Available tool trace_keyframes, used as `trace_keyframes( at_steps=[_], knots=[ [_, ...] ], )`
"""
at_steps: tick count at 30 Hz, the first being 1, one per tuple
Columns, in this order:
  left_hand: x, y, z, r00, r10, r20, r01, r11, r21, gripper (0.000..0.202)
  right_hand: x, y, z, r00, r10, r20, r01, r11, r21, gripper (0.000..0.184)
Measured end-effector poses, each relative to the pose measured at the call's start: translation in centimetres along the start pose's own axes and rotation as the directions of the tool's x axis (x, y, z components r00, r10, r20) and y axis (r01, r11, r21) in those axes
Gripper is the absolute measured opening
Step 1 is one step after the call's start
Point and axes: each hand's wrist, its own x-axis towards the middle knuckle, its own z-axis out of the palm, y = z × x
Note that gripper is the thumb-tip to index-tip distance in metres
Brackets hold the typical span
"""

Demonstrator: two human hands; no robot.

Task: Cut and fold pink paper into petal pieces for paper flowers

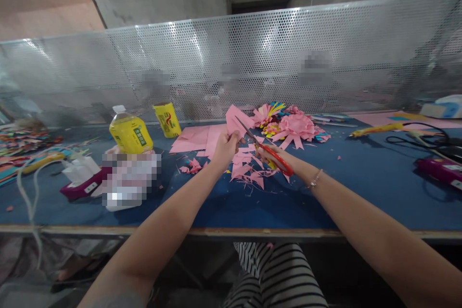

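My left hand (225, 148) is closed around a piece of pink paper (237, 121), holding it up above the blue table (361, 187). My right hand (271, 155) grips red-handled scissors (269, 150), whose open blades reach into the pink paper's edge. Pink offcuts (249, 169) lie scattered on the table just below both hands. Flat pink sheets (197, 140) rest behind my left hand. A bracelet sits on my right wrist.
Pink and multicoloured paper flowers (294, 124) lie behind the scissors. A yellow bottle (130, 134) and a yellow can (167, 119) stand at left. A glue gun (378, 129) with cables lies at right, and a perforated metal screen (325, 48) runs along the back.
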Motion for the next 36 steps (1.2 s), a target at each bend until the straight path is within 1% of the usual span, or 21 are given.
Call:
trace_keyframes(
  at_steps=[3,6,8,11,19,23,28,30,32,36],
  knots=[
    [0.0,0.0,0.0,1.000,0.007,0.005,-0.007,1.000,0.008,0.009,0.0,-0.2,-0.1,0.998,0.059,0.014,-0.058,0.997,-0.057,0.031],
    [-0.1,0.0,0.0,1.000,0.006,0.016,-0.006,1.000,0.016,0.013,-0.3,-0.6,0.0,0.997,0.070,0.026,-0.067,0.993,-0.100,0.037],
    [-0.1,0.1,0.0,1.000,0.001,0.011,-0.001,1.000,0.014,0.012,-0.4,-0.8,0.1,0.997,0.063,0.035,-0.058,0.989,-0.132,0.039],
    [0.0,0.2,0.0,1.000,-0.016,-0.002,0.016,1.000,0.009,0.009,-0.3,-0.7,0.0,0.999,0.043,0.010,-0.040,0.982,-0.183,0.040],
    [0.1,0.2,-0.2,1.000,-0.021,0.006,0.021,1.000,0.001,0.006,0.8,1.0,-0.9,0.997,-0.081,0.018,0.082,0.927,-0.366,0.032],
    [0.2,0.1,-0.3,0.999,-0.039,0.012,0.039,0.999,-0.006,0.007,1.2,1.3,-1.2,0.996,-0.083,0.021,0.084,0.907,-0.414,0.032],
    [0.3,-0.3,-0.6,0.999,-0.018,0.028,0.019,1.000,-0.015,0.006,1.1,0.8,-1.2,0.997,-0.075,-0.012,0.059,0.867,-0.495,0.034],
    [0.3,-0.5,-0.7,0.999,-0.014,0.040,0.015,1.000,-0.020,0.006,1.0,0.8,-1.2,0.998,-0.059,-0.013,0.045,0.865,-0.499,0.035],
    [0.3,-0.5,-0.7,0.999,-0.016,0.050,0.017,1.000,-0.024,0.007,0.9,0.8,-1.2,0.999,-0.047,0.007,0.045,0.882,-0.469,0.036],
    [0.2,-0.2,-0.6,0.998,-0.039,0.048,0.040,0.999,-0.012,0.009,0.4,0.6,-0.9,0.998,-0.016,0.056,0.034,0.941,-0.337,0.036]
  ],
)
